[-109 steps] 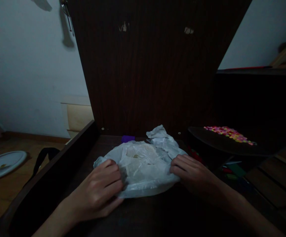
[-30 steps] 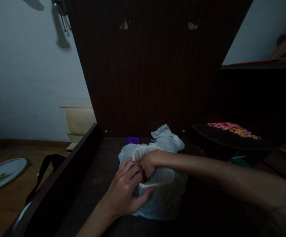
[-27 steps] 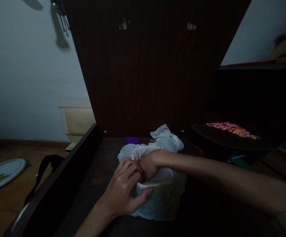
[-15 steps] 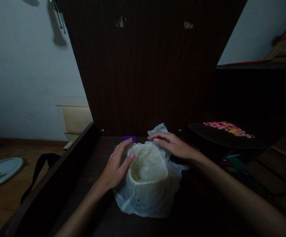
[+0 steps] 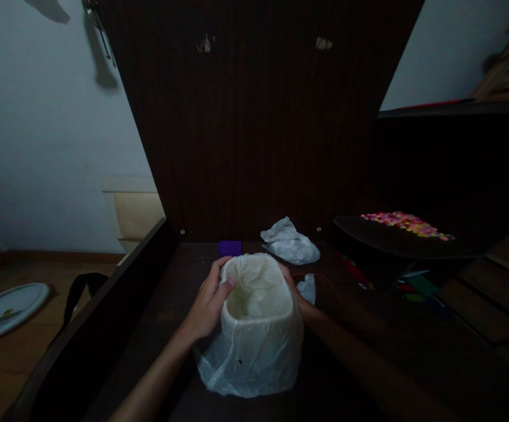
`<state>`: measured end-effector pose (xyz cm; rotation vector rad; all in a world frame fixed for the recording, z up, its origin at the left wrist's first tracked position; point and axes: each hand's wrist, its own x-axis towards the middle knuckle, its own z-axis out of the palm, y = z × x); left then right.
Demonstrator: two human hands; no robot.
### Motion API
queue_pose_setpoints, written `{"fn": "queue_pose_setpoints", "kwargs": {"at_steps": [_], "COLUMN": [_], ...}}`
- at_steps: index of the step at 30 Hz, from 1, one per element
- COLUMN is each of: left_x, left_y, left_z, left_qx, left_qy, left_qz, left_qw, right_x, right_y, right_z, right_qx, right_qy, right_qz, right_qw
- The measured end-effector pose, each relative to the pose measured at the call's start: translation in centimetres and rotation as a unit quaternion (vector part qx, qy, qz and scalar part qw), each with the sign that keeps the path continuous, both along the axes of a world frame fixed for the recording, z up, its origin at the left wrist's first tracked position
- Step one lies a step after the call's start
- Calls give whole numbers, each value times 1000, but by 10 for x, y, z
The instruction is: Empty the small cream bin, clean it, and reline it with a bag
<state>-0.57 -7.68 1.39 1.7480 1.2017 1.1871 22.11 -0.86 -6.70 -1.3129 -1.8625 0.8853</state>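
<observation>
A container lined with a thin white plastic bag (image 5: 260, 351) stands on the dark wooden surface, its opening facing up and the bag folded down over the rim. My left hand (image 5: 210, 299) grips its left side, thumb over the rim and fingers around the outside. On the right side, my right hand (image 5: 296, 290) presses against the bag from outside, its fingers mostly hidden behind the container. The bag hangs loosely around the container's base.
Behind are a crumpled white bag (image 5: 296, 246) and a purple object (image 5: 229, 248). A small white piece (image 5: 307, 288) lies at the right. Colourful small pieces (image 5: 406, 224) cover a dark shelf. A raised board (image 5: 100, 310) edges the left.
My right hand has moved down from the back rim to the container's right side. The bag's loose right edge is now down, uncovering the crumpled bag and small white piece behind.
</observation>
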Motion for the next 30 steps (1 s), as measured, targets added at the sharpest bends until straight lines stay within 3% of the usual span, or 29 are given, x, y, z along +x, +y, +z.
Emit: {"fn": "queue_pose_setpoints", "kwargs": {"at_steps": [4, 8, 11, 15, 16, 18, 21, 23, 26, 30], "left_x": [-1, -2, -3, -6, -6, -6, 2, 13, 36, 65], "left_y": [-1, -2, -1, 0, 0, 0, 2, 6, 17, 37], "left_z": [2, 1, 0, 9, 14, 30, 60, 78, 92, 89], "left_qx": [-6, -8, 12, 98, 126, 181, 233, 201, 143, 2], "left_qy": [15, 28, 36, 58, 73, 111, 177, 260, 396, 543], "left_qz": [17, 39, 55, 80, 82, 68, -42, -149, -274, -317], "left_qw": [1000, 999, 998, 990, 986, 975, 955, 932, 865, 778], "right_x": [1, 1, 5, 18, 22, 27, 29, 29, 27, 27], "right_y": [-4, 1, 11, 12, 9, 0, -9, -10, -8, -11], "right_z": [-10, 6, 40, 101, 116, 145, 172, 176, 162, 126], "right_qx": [-3, 14, 43, 116, 136, 199, 260, 257, 205, 106], "right_qy": [50, 70, 73, 84, 82, 32, -74, -93, -47, 44], "right_qz": [-44, -41, -40, -64, -50, 49, 136, 151, 155, 140], "right_qw": [998, 997, 996, 988, 986, 978, 953, 950, 965, 983]}}
